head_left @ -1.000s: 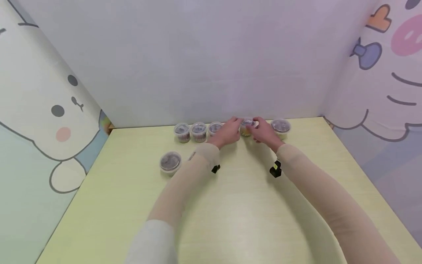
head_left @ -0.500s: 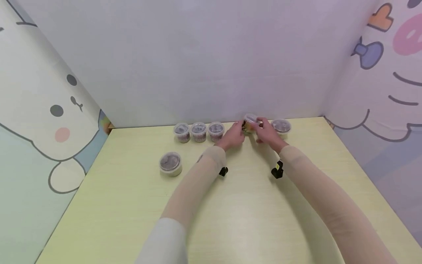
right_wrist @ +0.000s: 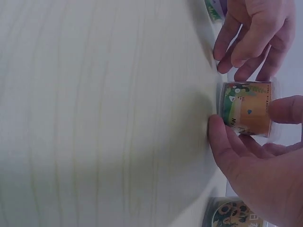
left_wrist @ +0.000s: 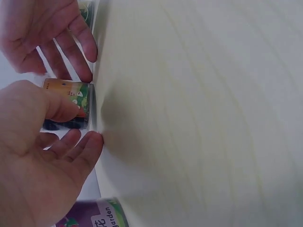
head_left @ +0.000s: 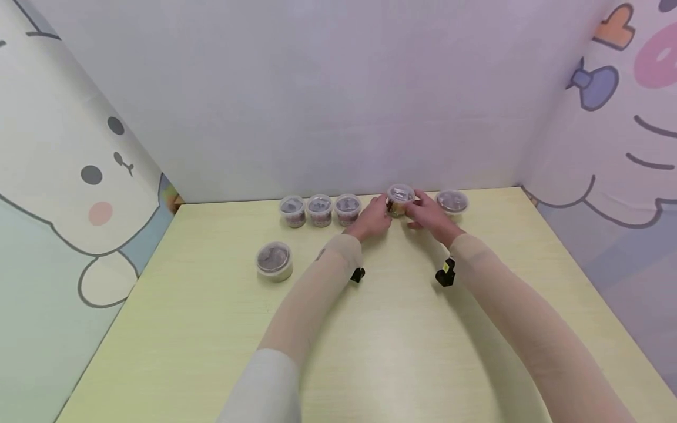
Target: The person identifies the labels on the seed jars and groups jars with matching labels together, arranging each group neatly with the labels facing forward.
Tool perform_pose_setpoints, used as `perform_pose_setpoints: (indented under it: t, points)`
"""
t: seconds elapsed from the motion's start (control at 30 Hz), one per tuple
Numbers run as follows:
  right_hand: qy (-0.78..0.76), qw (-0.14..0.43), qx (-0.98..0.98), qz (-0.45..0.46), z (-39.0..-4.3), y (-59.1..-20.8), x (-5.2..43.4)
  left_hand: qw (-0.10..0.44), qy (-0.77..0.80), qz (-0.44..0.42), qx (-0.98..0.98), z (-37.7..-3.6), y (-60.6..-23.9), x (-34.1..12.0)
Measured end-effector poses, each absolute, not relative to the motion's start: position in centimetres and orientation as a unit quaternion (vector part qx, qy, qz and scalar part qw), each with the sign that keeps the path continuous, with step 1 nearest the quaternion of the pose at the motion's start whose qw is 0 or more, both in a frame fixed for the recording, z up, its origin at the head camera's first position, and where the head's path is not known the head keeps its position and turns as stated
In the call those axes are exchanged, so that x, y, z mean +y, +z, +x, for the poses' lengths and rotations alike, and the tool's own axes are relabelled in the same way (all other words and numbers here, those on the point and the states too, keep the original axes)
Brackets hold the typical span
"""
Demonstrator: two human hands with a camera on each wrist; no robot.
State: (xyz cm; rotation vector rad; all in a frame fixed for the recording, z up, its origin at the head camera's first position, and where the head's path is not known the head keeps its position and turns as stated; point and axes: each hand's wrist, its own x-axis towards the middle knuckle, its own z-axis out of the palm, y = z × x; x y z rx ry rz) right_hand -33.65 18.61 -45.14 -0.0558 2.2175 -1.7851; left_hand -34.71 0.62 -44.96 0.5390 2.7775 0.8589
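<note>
Near the back edge of the table stands a small clear-lidded plastic tub (head_left: 400, 198) with an orange and green label (right_wrist: 248, 108), between both hands. The left hand (head_left: 374, 218) holds its left side, the thumb over the label in the left wrist view. From the right, the right hand (head_left: 431, 216) grips the tub, its thumb near the lid and its fingers curled by the base. The tub stands nearly upright; whether its base touches the table is hard to tell. Just right of the right hand sits a wider lidded tub (head_left: 452, 201).
To the left along the back wall, a row of small lidded tubs holds a left (head_left: 293, 210), middle (head_left: 319, 210) and right one (head_left: 348, 209). A wider tub (head_left: 274, 260) stands nearer on the pale table (head_left: 370, 352). Printed cloth walls (head_left: 338, 106) enclose the table.
The left hand has shifted right, uncovering the third tub of the row. The tub between the hands was tilted half a second ago and now stands more upright. The right hand has barely moved.
</note>
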Motion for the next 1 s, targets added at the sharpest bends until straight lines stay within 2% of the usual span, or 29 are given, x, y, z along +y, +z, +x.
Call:
perform_pose_setpoints:
  t: [0.43,0.6,1.0]
  points:
    - [-0.514,0.116,0.849,-0.022,-33.3,-45.9,18.0,0.076,0.324,0.169,0.928,-34.0,-45.2,0.5]
    - [-0.524,0.112,0.844,-0.030,-33.1,-45.3,17.9,0.068,0.327,0.157,0.929,-33.4,-44.6,0.7]
    - [-0.626,0.200,0.752,-0.057,-31.9,-42.5,18.6,0.054,0.367,0.211,0.905,-31.5,-42.0,-0.9]
